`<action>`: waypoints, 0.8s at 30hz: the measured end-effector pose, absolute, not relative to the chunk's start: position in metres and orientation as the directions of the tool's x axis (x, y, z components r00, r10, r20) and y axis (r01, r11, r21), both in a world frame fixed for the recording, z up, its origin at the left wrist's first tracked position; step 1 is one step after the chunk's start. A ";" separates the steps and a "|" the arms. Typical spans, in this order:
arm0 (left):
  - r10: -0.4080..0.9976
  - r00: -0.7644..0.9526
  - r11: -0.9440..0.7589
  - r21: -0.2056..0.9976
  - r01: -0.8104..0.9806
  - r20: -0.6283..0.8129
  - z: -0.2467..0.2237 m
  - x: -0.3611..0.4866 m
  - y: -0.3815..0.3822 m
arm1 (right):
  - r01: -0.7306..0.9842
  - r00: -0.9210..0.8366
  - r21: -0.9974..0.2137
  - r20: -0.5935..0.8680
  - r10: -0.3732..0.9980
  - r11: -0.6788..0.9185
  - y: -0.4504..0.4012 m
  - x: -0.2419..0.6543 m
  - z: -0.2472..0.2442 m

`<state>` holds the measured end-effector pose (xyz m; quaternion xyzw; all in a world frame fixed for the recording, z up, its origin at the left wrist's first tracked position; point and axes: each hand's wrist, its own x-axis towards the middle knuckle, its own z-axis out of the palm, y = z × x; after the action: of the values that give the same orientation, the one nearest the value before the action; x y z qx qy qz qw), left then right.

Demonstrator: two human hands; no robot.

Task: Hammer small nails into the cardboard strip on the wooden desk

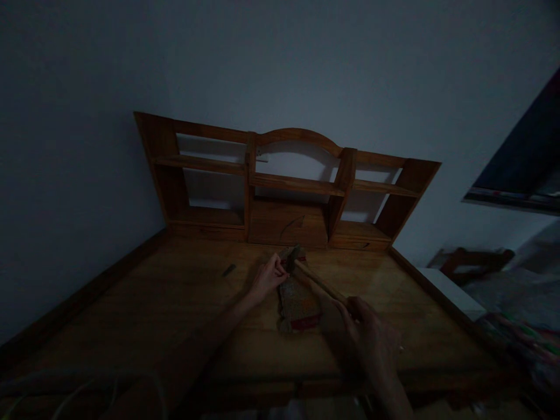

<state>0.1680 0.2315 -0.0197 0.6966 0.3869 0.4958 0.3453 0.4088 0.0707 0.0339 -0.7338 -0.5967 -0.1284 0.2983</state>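
In the dim head view, a brown, worn-looking block with red edges [300, 303] lies on the wooden desk. My right hand [365, 326] is wrapped round the wooden handle of a hammer [321, 282], whose dark head is over the far part of the block. Beside the hammer head, my left hand [270, 275] has its fingers pinched together at the block's far left edge. What those fingers hold, if anything, is too small and dark to make out. A small dark object [228, 269] lies on the desk left of my left hand.
A wooden shelf unit [297, 184] stands along the back of the desk [175, 303]. Raised wooden rims run down both sides. A white surface [452, 291] and a wooden chair [476, 256] are beyond the right rim.
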 end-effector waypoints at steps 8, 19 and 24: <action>0.890 0.216 -0.434 0.890 0.136 0.401 -0.030 0.169 0.238 | 0.914 0.364 -0.387 0.641 0.676 -0.124 0.070 0.404 0.035; 0.873 0.234 -0.467 0.872 0.149 0.428 -0.025 0.167 0.237 | 0.947 0.286 -0.288 0.561 0.777 -0.140 0.065 0.401 0.029; 0.885 0.240 -0.441 0.884 0.154 0.400 -0.025 0.166 0.236 | 0.921 0.351 -0.356 0.574 0.740 -0.160 0.069 0.404 0.032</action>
<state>0.1665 0.2363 -0.0247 0.6934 0.3746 0.4896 0.3730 0.4040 0.0688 0.0318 -0.7496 -0.5537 -0.1342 0.3368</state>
